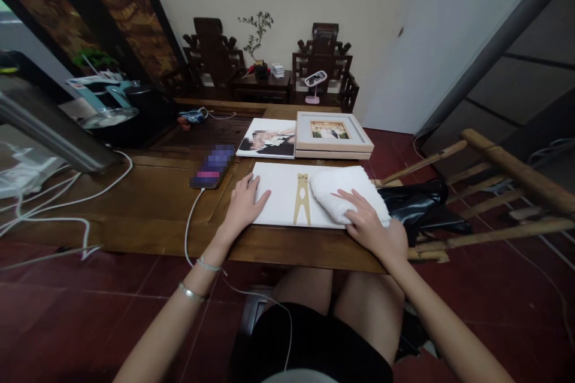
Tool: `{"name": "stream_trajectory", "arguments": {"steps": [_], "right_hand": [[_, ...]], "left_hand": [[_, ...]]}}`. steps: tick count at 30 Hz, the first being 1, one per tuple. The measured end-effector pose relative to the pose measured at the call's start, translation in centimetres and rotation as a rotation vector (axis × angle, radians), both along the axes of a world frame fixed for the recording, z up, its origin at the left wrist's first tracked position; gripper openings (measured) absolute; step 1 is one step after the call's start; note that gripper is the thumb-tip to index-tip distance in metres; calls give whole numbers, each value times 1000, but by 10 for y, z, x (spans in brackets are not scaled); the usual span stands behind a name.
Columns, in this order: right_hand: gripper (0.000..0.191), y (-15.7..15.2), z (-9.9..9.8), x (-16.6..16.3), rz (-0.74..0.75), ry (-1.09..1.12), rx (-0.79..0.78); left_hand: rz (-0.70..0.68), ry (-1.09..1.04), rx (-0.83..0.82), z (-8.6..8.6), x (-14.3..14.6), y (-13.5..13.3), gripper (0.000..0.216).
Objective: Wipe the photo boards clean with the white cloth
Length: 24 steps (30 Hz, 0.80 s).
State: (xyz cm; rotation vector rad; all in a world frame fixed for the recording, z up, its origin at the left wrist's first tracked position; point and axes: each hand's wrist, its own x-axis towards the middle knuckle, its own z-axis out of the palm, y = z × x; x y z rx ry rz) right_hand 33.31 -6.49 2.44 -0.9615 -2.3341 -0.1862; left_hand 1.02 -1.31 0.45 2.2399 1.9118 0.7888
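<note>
A white rectangular panel (pixel 279 191) lies flat near the table's front edge. On its middle is a tan, flat piece with a cat-like head and two splayed legs (pixel 302 197); whether it is attached I cannot tell. My left hand (pixel 245 203) rests at the panel's left edge, fingers apart and thumb on the white surface. Over the panel's right part lies a folded, fluffy white towel (pixel 330 185). My right hand (pixel 366 221) presses on that towel from the near side, fingers over it and thumb near its front edge.
Behind the panel are a photo print (pixel 267 137) and stacked picture frames (pixel 335 130). A phone (pixel 212 166) with a white cable (pixel 187 227) lies left. A bamboo chair (pixel 471 191) with a black bag (pixel 417 206) stands right. Pots and cables occupy the far left.
</note>
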Motion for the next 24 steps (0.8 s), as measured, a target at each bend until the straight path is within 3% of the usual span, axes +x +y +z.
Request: {"name": "stream_trajectory", "arguments": {"steps": [13,24], "right_hand": [[25,3,-7,4,14,-22,1],[45,45,14,-16,-136,-235,-187]], "left_hand": [[4,-13,-7,2,0,-1,50],[-144,20,-120,6,-6,2,51]]}}
